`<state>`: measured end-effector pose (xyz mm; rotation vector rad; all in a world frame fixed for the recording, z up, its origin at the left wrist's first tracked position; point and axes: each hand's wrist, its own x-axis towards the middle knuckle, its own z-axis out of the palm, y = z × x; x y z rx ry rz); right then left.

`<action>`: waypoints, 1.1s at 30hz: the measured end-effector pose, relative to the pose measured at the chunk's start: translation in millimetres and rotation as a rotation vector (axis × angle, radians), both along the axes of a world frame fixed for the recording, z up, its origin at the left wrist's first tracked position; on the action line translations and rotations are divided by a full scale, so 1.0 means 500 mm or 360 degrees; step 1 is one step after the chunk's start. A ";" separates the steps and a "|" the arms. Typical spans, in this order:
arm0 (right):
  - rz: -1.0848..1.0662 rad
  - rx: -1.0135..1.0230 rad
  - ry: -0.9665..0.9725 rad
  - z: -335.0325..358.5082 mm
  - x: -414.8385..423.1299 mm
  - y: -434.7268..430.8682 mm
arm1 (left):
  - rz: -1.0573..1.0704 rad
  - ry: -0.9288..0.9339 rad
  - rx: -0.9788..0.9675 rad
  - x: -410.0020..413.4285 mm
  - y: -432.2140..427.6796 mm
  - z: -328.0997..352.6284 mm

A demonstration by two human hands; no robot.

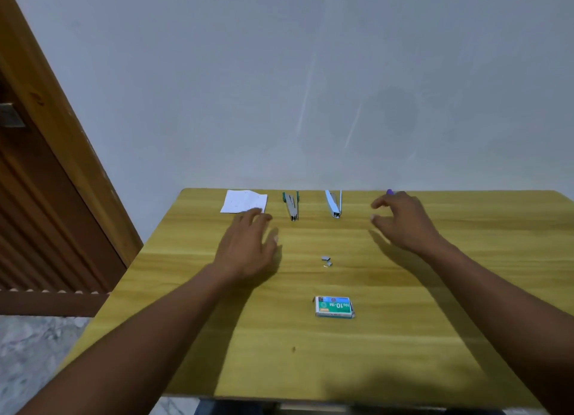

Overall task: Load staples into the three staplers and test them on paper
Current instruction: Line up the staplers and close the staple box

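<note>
Right hand (pixel 403 225) fingers spread, holding nothing. Purple stapler (pixel 389 192) lies just past fingertips at 12 o'clock, mostly hidden, axis unreadable. Left hand (pixel 248 243) open, farther, paper (pixel 242 200) at its 12 o'clock.

Left hand (pixel 248 243) and right hand (pixel 403 225) both reached forward, arms bare, neither gripping.
Left: palm down, fingers straight and close together, pointing ahead. Right: palm down, wrist slightly raised, fingers loosely curved, thumb apart from forefinger, nothing pinched between them.
</note>
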<state>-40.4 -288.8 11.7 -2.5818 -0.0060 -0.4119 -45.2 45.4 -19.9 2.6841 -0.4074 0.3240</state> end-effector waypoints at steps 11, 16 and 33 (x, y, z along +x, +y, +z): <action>-0.0353 -0.0243 0.0141 -0.069 0.127 -0.096 | 0.0355 0.0213 0.0282 0.129 0.055 -0.040; -0.0479 -0.0404 -0.0039 -0.048 0.128 -0.053 | 0.0380 0.0158 0.0293 0.135 0.053 -0.045; 0.0466 -0.0386 0.0019 -0.030 0.160 0.248 | 0.0410 0.0160 0.0232 0.131 0.051 -0.041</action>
